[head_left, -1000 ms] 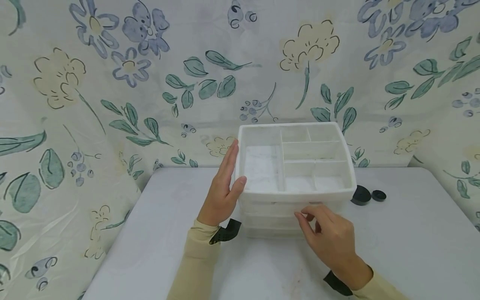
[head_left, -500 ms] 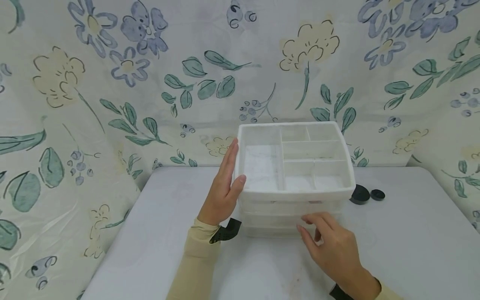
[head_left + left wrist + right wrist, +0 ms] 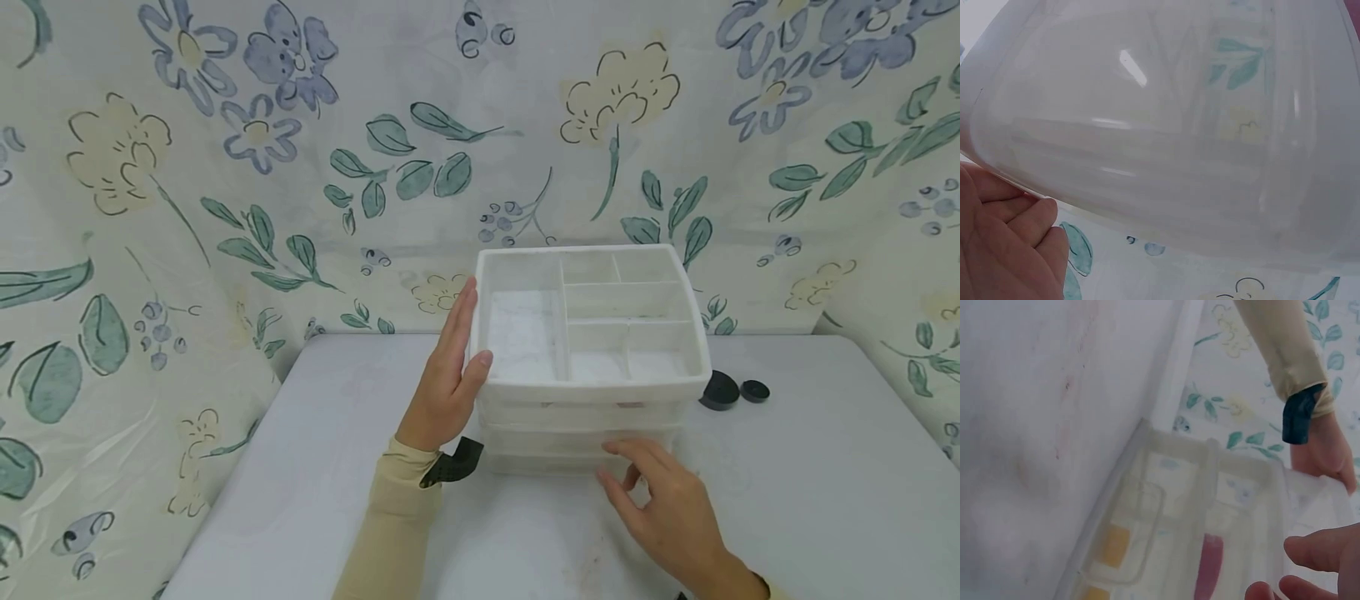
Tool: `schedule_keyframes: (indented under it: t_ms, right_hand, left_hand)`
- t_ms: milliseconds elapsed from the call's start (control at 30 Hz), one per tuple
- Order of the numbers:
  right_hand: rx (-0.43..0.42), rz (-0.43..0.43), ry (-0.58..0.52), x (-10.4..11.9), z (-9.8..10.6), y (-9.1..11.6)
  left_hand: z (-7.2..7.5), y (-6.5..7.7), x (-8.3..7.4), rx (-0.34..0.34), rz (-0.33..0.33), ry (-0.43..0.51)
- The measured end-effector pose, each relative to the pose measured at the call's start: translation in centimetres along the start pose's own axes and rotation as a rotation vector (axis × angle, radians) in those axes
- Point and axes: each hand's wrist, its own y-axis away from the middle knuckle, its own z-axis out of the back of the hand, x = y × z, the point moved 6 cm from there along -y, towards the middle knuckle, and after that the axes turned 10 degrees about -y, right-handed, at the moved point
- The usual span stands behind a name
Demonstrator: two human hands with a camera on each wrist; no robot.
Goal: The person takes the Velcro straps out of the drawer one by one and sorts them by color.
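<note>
A white plastic drawer organizer (image 3: pixel 592 387) with a divided open top stands on the table. My left hand (image 3: pixel 440 392) lies along its left side with straight fingers, thumb near the front corner. In the left wrist view that hand (image 3: pixel 1013 234) is at the edge of the translucent wall. My right hand (image 3: pixel 663 508) is in front of the lower drawer (image 3: pixel 540 443), thumb and index finger apart with nothing between them. Through the drawer fronts in the right wrist view show a dark red piece (image 3: pixel 1210 565) and a yellow piece (image 3: pixel 1114 545).
Two round black lids or discs lie behind the organizer's right side: a larger disc (image 3: pixel 722 391) and a smaller disc (image 3: pixel 755 391). The white table (image 3: pixel 315 500) meets a floral cloth (image 3: pixel 420 183) hanging behind and at both sides.
My right hand has moved down from the upper drawer's front to the lower drawer, and its thumb and index finger have spread apart. The left hand and organizer have stayed in place.
</note>
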Motion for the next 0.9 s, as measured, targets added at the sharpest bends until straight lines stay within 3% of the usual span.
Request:
schedule_keyframes:
  t_ms: [267,667,900]
  right_hand:
    - [0.068,-0.138,-0.154,-0.9,-1.2,1.1]
    - [0.216,-0.519,-0.406,-2.4,-3.3,1.9]
    - [0.283,-0.563,-0.595,-2.7,-4.5,2.1]
  left_hand:
    - [0.2,0.1,0.0,-0.001,0.003,0.0]
    - [0.2,0.3,0.0,0.0,-0.011,0.007]
    - [0.3,0.4,-0.1,-0.001,-0.008,0.006]
